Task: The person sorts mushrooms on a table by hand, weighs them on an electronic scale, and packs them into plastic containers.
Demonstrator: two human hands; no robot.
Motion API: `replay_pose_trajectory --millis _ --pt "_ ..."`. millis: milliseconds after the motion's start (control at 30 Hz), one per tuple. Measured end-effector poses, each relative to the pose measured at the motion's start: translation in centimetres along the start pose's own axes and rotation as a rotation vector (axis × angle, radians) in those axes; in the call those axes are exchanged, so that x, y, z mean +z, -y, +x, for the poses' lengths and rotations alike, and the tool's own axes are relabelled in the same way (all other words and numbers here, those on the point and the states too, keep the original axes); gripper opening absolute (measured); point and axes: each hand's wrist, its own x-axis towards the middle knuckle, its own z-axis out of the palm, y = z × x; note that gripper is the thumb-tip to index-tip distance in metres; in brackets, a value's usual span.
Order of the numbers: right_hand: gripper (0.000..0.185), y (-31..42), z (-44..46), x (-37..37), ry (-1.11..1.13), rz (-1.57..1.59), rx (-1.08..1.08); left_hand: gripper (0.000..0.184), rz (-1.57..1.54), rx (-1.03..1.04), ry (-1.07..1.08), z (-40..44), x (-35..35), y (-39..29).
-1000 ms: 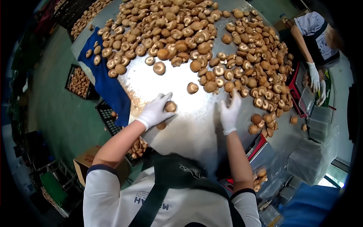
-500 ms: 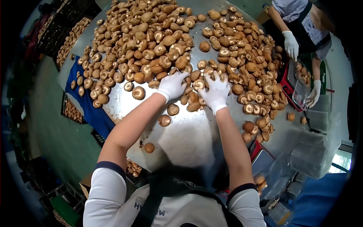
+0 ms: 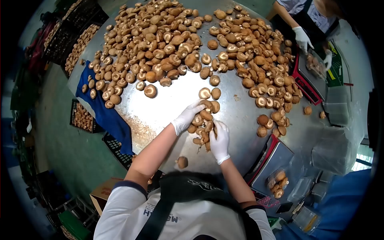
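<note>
On the metal table [image 3: 158,110], a small cluster of brown shiitake mushrooms [image 3: 206,116] lies between my two gloved hands, close to my body. My left hand [image 3: 187,117] curls against its left side, fingers together on the mushrooms. On the other side, my right hand [image 3: 220,142] cups the lower right of the cluster, its fingertips partly hidden. Two loose mushrooms sit just beyond my left fingertips, and a single mushroom [image 3: 182,162] rests near the table's front edge. Large mushroom piles [image 3: 156,44] spread over the far side.
Right of me stands a scale [image 3: 262,172] bearing a clear pack of mushrooms [image 3: 277,184]. Clear plastic trays [image 3: 336,106] stack at the right. A co-worker's gloved hand [image 3: 303,39] is by another red scale [image 3: 306,84]. Blue cloth [image 3: 106,116] hangs over the left edge; crates stand beyond.
Both hands have drawn back from the pile toward my body, bringing a cluster of mushrooms along. A bare strip of metal now separates them from the pile. The co-worker's hands have shifted over a pack.
</note>
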Motion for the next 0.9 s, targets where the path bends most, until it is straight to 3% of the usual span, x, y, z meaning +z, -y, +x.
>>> replay_pose_trajectory --millis 167,200,333,533,633,767,800,900 --pt "0.064 1.3 -4.2 -2.1 0.08 0.129 0.102 0.043 -0.107 0.012 0.005 -1.7 -0.8 0.4" --pt "0.074 1.4 -5.0 -2.4 0.115 0.162 0.161 0.043 -0.038 0.048 0.006 -2.1 -0.8 0.4" --pt "0.079 1.7 -7.1 -2.8 0.089 0.372 0.263 0.044 0.157 0.18 -0.007 -4.3 0.3 0.5" --pt "0.068 2.5 -6.9 -5.1 0.167 0.217 0.223 0.041 0.258 0.333 -0.029 -7.0 2.9 1.9" --pt "0.063 4.2 -5.3 -5.7 0.019 0.295 0.189 0.042 0.51 0.443 -0.042 -8.2 4.2 2.7" --pt "0.055 5.3 -3.8 -5.5 0.064 0.561 0.274 0.046 0.738 0.465 0.004 -9.6 5.5 4.0" --pt "0.049 5.2 -3.8 -5.3 0.075 0.566 0.296 0.047 0.739 0.399 0.0 -10.1 5.8 3.6" --pt "0.033 4.0 -4.0 -5.2 0.091 0.554 0.343 0.046 0.944 0.494 0.018 -10.9 5.3 3.4"
